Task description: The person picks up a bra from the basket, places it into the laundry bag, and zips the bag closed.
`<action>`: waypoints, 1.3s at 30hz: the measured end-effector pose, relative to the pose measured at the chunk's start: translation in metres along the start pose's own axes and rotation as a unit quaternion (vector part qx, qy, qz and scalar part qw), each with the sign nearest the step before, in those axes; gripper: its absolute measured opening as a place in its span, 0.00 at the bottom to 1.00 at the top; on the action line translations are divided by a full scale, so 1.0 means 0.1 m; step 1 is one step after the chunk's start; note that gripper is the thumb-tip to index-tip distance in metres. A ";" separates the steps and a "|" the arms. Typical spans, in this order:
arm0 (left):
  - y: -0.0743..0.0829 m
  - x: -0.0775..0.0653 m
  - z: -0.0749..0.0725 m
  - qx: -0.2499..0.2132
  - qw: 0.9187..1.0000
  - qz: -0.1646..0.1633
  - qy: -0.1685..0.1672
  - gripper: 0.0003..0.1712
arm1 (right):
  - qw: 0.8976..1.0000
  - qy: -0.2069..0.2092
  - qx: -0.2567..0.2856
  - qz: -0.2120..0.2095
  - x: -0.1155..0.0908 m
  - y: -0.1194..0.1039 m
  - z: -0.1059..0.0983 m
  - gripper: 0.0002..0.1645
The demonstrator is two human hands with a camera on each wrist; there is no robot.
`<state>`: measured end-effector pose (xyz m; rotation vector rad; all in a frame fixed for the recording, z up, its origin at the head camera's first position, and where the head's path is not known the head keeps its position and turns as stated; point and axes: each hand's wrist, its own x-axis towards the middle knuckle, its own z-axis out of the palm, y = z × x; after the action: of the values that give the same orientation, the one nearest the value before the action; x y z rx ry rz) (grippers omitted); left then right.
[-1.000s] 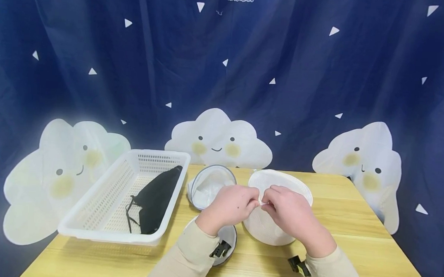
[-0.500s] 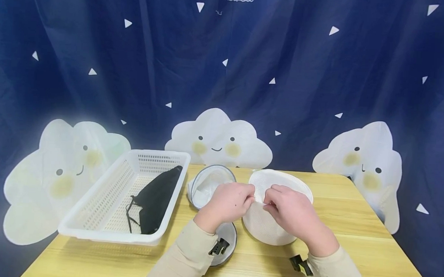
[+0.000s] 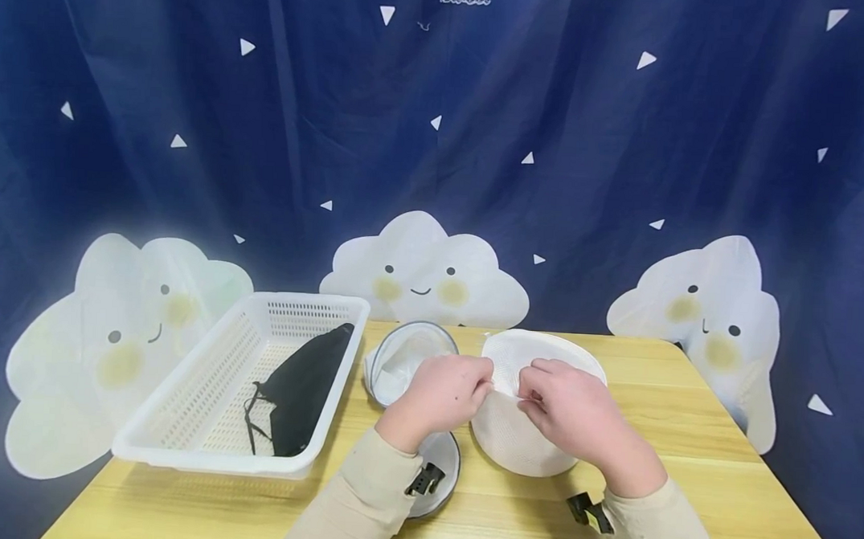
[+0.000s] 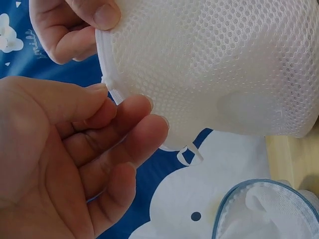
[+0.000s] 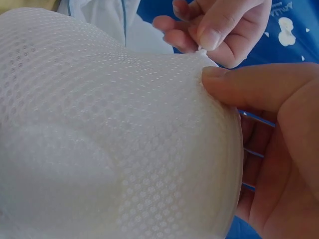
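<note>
A white mesh laundry bag (image 3: pixel 522 442) stands on the table, its rounded top tilted toward me. My left hand (image 3: pixel 444 392) pinches the small zipper pull at its edge between thumb and forefinger; the left wrist view shows the zip tape (image 4: pixel 115 94) by those fingertips. My right hand (image 3: pixel 569 406) pinches the zipped rim a short way to the right, thumb on the mesh (image 5: pixel 149 134) and fingers behind the edge. A small fabric loop (image 4: pixel 190 155) hangs from the rim. How far the zip is drawn cannot be seen.
A white slotted plastic basket (image 3: pixel 178 456) at left holds a black cloth item (image 3: pixel 311 393) with a cord. A blue-rimmed white mesh bag (image 3: pixel 402 365) stands behind my left hand. Another dark-rimmed one (image 3: pixel 447 463) lies partly under my left wrist. A blue curtain (image 3: pixel 440 85) hangs behind the table.
My hands have drawn apart along the bag's rim, the left a little leftward and the right a little rightward. The bag has stayed nearly in place.
</note>
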<state>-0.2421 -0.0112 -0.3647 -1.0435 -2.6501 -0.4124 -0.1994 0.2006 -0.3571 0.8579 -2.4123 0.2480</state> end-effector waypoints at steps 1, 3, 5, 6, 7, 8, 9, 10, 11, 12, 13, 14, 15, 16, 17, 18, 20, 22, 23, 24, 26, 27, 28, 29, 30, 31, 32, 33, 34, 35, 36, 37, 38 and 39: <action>0.01 0.00 0.00 -0.003 1.000 0.002 -0.002 0.16 | 1.000 -0.005 -0.002 0.004 0.00 0.00 0.00 0.23; 0.02 0.00 -0.01 -0.007 1.000 0.004 -0.007 0.16 | 1.000 -0.014 -0.003 0.014 0.00 0.00 -0.01 0.22; 0.02 0.00 -0.01 -0.011 1.000 0.007 -0.010 0.16 | 0.999 -0.023 -0.004 0.023 0.01 0.00 -0.01 0.21; 0.03 -0.01 -0.01 -0.012 1.000 0.007 -0.011 0.16 | 0.999 -0.026 -0.003 0.026 0.01 0.00 -0.01 0.20; 0.03 -0.01 -0.01 -0.012 1.000 0.008 -0.011 0.16 | 0.999 -0.028 -0.004 0.030 0.01 0.00 -0.01 0.20; 0.03 0.00 -0.01 -0.013 1.000 0.009 -0.011 0.16 | 0.999 -0.029 -0.003 0.032 0.01 -0.01 -0.01 0.19; 0.03 0.00 -0.01 -0.013 1.000 0.010 -0.011 0.16 | 0.999 -0.030 -0.003 0.033 0.01 -0.01 0.00 0.19; 0.04 -0.01 -0.02 -0.014 1.000 0.011 -0.011 0.16 | 0.999 -0.030 -0.002 0.034 0.01 -0.01 0.00 0.19; 0.04 -0.01 -0.02 -0.016 1.000 0.013 -0.011 0.16 | 0.999 -0.030 -0.002 0.035 0.01 -0.02 0.00 0.18; 0.05 -0.01 -0.02 -0.017 1.000 0.016 -0.011 0.15 | 0.999 -0.030 -0.002 0.035 0.01 -0.02 0.00 0.18; 0.05 -0.01 -0.02 -0.017 1.000 0.018 -0.011 0.15 | 0.999 -0.030 -0.002 0.035 0.01 -0.02 0.01 0.17; 0.06 -0.01 -0.03 -0.017 1.000 0.021 -0.011 0.15 | 0.999 -0.030 -0.001 0.035 0.01 -0.03 0.02 0.17; 0.06 -0.01 -0.03 -0.017 1.000 0.024 -0.011 0.15 | 0.999 -0.030 -0.001 0.035 0.01 -0.03 0.03 0.17; 0.07 -0.01 -0.03 -0.016 0.999 0.026 -0.011 0.15 | 0.999 -0.031 -0.001 0.035 0.01 -0.03 0.03 0.16; 0.08 -0.01 -0.03 -0.016 0.999 0.028 -0.011 0.15 | 0.999 -0.030 -0.001 0.035 0.02 -0.04 0.04 0.16; 0.08 -0.01 -0.03 -0.014 0.999 0.028 -0.011 0.15 | 0.999 -0.030 -0.002 0.035 0.02 -0.04 0.05 0.16; 0.09 -0.02 -0.04 -0.014 0.999 0.029 -0.011 0.15 | 0.999 -0.028 -0.001 0.036 0.02 -0.05 0.06 0.16; 0.09 -0.02 -0.03 -0.014 0.999 0.031 -0.011 0.15 | 0.999 -0.027 -0.002 0.038 0.02 -0.06 0.06 0.16; 0.09 -0.02 -0.03 -0.014 0.999 0.033 -0.010 0.15 | 0.999 -0.027 -0.002 0.039 0.02 -0.06 0.06 0.15; 0.10 -0.02 -0.03 -0.014 0.999 0.035 -0.009 0.15 | 0.999 -0.028 -0.003 0.040 0.02 -0.07 0.07 0.15; 0.10 -0.02 -0.02 -0.018 0.999 0.039 -0.007 0.14 | 0.999 -0.031 -0.005 0.044 0.02 -0.08 0.08 0.15; 0.10 -0.02 -0.02 -0.019 0.999 0.041 -0.007 0.14 | 0.998 -0.032 -0.007 0.045 0.03 -0.08 0.09 0.15; 0.11 -0.02 -0.02 -0.020 0.999 0.043 -0.007 0.14 | 0.998 -0.035 -0.008 0.047 0.03 -0.09 0.10 0.14; 0.11 -0.02 -0.02 -0.021 0.999 0.044 -0.007 0.15 | 0.998 -0.038 -0.010 0.049 0.03 -0.10 0.11 0.14; 0.12 -0.02 -0.03 -0.022 0.999 0.045 -0.008 0.15 | 0.998 -0.040 -0.011 0.050 0.03 -0.10 0.12 0.14; 0.12 -0.02 -0.03 -0.022 0.999 0.046 -0.008 0.15 | 0.998 -0.042 -0.012 0.050 0.03 -0.11 0.13 0.15; 0.13 -0.02 -0.03 -0.021 0.999 0.047 -0.009 0.15 | 0.998 -0.041 -0.014 0.050 0.03 -0.12 0.13 0.15; 0.13 -0.03 -0.03 -0.020 0.999 0.049 -0.011 0.16 | 0.998 -0.040 -0.014 0.049 0.03 -0.12 0.13 0.16; 0.14 -0.03 -0.03 -0.018 0.999 0.050 -0.011 0.16 | 0.998 -0.038 -0.016 0.047 0.03 -0.12 0.13 0.16; 0.14 -0.03 -0.03 -0.018 0.998 0.051 -0.011 0.16 | 0.998 -0.034 -0.017 0.044 0.03 -0.13 0.13 0.17; 0.14 -0.03 -0.03 -0.018 0.998 0.052 -0.011 0.16 | 0.999 -0.030 -0.019 0.040 0.03 -0.13 0.13 0.17; 0.14 -0.03 -0.03 -0.017 0.998 0.052 -0.011 0.16 | 0.999 -0.026 -0.020 0.037 0.03 -0.13 0.13 0.18; 0.14 -0.03 -0.03 -0.017 0.998 0.052 -0.010 0.17 | 0.999 -0.021 -0.021 0.034 0.03 -0.12 0.13 0.18; 0.14 -0.03 -0.03 -0.017 0.998 0.052 -0.010 0.17 | 0.999 -0.018 -0.022 0.033 0.03 -0.12 0.13 0.18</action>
<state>-0.2303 -0.0044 -0.3603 -1.1950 -2.6004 -0.4284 -0.1992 0.1852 -0.3664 0.7707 -2.4736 0.2051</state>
